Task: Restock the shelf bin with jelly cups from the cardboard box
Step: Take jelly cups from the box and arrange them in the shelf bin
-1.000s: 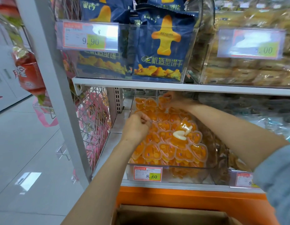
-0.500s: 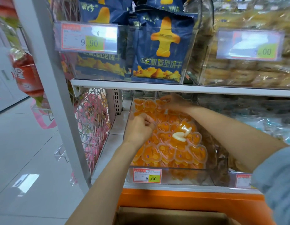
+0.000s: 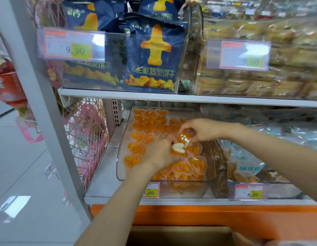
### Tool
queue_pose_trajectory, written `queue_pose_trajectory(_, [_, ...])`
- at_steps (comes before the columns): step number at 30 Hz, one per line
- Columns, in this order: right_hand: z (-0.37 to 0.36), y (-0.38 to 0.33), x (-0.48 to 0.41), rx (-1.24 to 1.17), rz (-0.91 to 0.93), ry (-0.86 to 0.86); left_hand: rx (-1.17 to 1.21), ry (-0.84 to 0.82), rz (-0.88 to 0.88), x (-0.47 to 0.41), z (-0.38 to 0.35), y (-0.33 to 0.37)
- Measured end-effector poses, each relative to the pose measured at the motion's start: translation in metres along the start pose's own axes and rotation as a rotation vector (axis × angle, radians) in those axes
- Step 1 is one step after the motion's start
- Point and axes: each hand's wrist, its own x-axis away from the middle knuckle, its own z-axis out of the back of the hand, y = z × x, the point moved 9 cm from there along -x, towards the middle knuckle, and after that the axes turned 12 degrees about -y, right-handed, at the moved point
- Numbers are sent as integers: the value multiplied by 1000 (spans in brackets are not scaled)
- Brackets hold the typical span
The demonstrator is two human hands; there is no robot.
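Observation:
A clear plastic shelf bin (image 3: 214,166) on the lower shelf holds several orange heart-shaped jelly cups (image 3: 197,164). Both hands are inside the bin. My right hand (image 3: 202,129) pinches an upturned jelly cup (image 3: 184,137) from above at the middle of the pile. My left hand (image 3: 158,153) lies on the cups just left of it, fingers curled against a cup with a white heart-shaped base (image 3: 178,148). The top edge of the cardboard box (image 3: 179,236) shows at the bottom of the view; its inside is hidden.
The upper shelf (image 3: 189,98) hangs low over the bin, with blue snack bags (image 3: 154,55) and wrapped cakes (image 3: 260,82) above. Another clear bin (image 3: 251,167) of packets stands to the right. A grey upright post (image 3: 39,103) and wire rack (image 3: 86,139) stand left.
My right hand has come forward from the back of the bin to the middle and taken hold of a cup. My left hand has shifted right and nearer the bin's front.

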Motion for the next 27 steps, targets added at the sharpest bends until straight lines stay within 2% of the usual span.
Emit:
queue_pose_trajectory(3, [8, -5, 5, 14, 39, 183, 50, 49, 16, 3, 9, -4])
queue_pose_trajectory(6, [10, -9, 8, -3, 48, 285, 107, 110, 71, 9, 26, -17])
queue_pose_trajectory(10, [-5, -7, 3, 45, 35, 229, 162, 163, 128, 15, 37, -31])
queue_pose_trajectory(13, [-3, 0, 5, -40, 11, 184, 354, 215, 117, 18, 42, -35])
queue_pose_trajectory(16, [3, 3, 7, -93, -54, 236, 618, 245, 138, 18, 43, -42])
queue_pose_trajectory(20, [2, -1, 2, -59, -138, 289, 1118, 166, 108, 16, 30, -43])
queue_pose_trajectory(24, [0, -5, -2, -169, -60, 259, 1304, 48, 181, 16, 20, -45])
queue_pose_trajectory(27, [-4, -6, -3, -286, 5, 185, 1412, -37, 163, 16, 14, -43])
